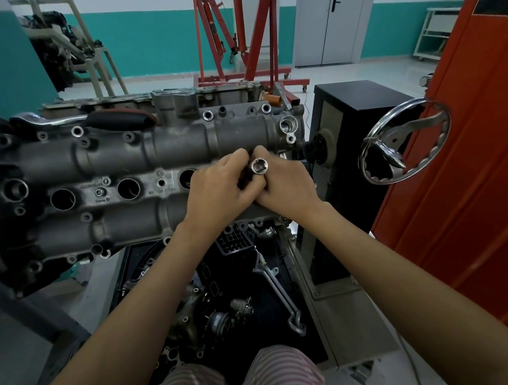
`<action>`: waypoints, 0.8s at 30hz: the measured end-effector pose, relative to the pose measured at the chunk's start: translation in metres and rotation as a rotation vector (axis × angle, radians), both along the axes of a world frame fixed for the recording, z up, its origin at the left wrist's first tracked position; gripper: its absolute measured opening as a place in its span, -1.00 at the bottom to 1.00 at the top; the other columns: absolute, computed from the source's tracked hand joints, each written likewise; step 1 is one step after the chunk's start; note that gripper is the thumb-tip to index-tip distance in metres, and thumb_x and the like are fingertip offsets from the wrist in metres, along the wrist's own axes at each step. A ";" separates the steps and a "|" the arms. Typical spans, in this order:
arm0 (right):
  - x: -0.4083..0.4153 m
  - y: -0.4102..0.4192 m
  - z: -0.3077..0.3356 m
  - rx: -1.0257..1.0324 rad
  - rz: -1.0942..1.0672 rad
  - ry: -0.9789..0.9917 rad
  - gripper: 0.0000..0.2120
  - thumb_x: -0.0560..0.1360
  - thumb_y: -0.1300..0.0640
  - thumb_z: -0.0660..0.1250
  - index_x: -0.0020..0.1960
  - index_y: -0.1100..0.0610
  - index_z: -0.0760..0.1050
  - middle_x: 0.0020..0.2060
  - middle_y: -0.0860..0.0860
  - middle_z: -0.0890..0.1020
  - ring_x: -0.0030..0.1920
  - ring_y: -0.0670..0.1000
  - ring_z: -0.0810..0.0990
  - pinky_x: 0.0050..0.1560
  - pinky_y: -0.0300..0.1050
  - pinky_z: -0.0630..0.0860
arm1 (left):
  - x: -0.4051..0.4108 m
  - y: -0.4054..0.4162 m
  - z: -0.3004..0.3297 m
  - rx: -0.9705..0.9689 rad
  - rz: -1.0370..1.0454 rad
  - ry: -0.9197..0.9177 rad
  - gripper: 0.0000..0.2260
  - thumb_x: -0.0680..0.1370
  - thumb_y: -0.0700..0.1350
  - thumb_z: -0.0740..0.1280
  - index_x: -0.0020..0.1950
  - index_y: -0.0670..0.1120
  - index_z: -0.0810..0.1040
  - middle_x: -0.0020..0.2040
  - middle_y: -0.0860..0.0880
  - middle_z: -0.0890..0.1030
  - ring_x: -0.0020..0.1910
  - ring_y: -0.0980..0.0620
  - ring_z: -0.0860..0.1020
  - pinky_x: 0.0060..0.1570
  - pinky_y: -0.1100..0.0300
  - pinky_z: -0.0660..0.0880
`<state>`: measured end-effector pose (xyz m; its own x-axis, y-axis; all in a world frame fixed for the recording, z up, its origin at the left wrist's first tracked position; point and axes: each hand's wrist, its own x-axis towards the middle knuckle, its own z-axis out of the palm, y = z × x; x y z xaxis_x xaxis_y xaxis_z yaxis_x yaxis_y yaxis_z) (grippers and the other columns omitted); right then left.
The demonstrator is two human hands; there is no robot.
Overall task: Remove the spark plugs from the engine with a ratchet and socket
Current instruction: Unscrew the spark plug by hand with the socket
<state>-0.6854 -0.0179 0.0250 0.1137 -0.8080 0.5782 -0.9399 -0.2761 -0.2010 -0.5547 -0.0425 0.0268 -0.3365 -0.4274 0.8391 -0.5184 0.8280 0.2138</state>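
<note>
Chrome socket [259, 165] gripped by both hands [247, 183] over the engine [117, 150]

Markings: only on the cam cover [141, 146]
Round VW badge [159, 172] cast between plug wells; beside it small stamped characters, too blurred to read.

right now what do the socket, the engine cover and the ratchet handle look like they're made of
Socket: polished, chrome-looking steel, with bright mirror glints on its rim.
Engine cover: probably cast aluminium, dull grey with a rough, grainy, unpainted surface.
Ratchet: shiny chromed metal head and shank; the handle looks like matte black rubber or plastic with red trim.
</note>
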 end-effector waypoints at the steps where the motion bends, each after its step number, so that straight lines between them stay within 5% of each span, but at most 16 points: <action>1: 0.000 -0.001 0.000 0.003 -0.015 0.008 -0.78 0.47 0.03 0.22 -0.07 0.20 0.36 -0.32 0.00 0.49 -0.33 0.06 0.48 -0.38 -0.12 0.25 | 0.000 -0.001 -0.001 0.002 -0.002 0.000 -0.73 0.48 -0.03 0.24 -0.36 -0.13 0.32 -0.48 0.04 0.33 -0.53 -0.01 0.34 -0.53 0.14 0.31; 6: 0.000 0.000 0.001 -0.012 -0.010 0.040 -0.73 0.51 -0.01 0.19 0.05 0.13 0.53 -0.14 0.01 0.64 -0.15 0.04 0.58 -0.23 -0.05 0.45 | 0.001 -0.002 -0.002 -0.015 -0.021 0.008 -0.69 0.49 -0.03 0.28 -0.39 -0.13 0.31 -0.50 0.03 0.32 -0.54 -0.03 0.37 -0.52 0.16 0.31; 13: 0.001 0.001 0.000 -0.020 0.004 0.000 -0.79 0.50 0.06 0.22 -0.08 0.22 0.33 -0.34 0.04 0.49 -0.37 0.11 0.49 -0.42 -0.11 0.24 | 0.000 -0.001 -0.002 0.009 -0.019 0.009 -0.77 0.48 -0.03 0.22 -0.30 -0.05 0.22 -0.45 0.07 0.29 -0.52 0.02 0.30 -0.53 0.17 0.26; 19: 0.001 0.000 0.001 -0.009 0.003 0.020 -0.75 0.50 -0.02 0.20 0.00 0.11 0.54 -0.11 -0.01 0.64 -0.11 0.04 0.58 -0.20 -0.02 0.45 | 0.002 -0.004 -0.003 -0.004 -0.022 -0.015 -0.67 0.48 -0.03 0.32 -0.36 -0.05 0.21 -0.50 0.06 0.26 -0.56 -0.01 0.34 -0.48 0.21 0.20; 24: -0.001 0.001 0.001 0.007 0.021 -0.010 -0.82 0.50 0.08 0.22 -0.09 0.17 0.26 -0.32 0.04 0.50 -0.36 0.10 0.48 -0.43 -0.09 0.27 | 0.000 0.002 0.000 0.016 -0.020 0.000 -0.75 0.47 -0.01 0.23 -0.29 -0.08 0.24 -0.44 0.03 0.33 -0.51 0.01 0.32 -0.54 0.13 0.27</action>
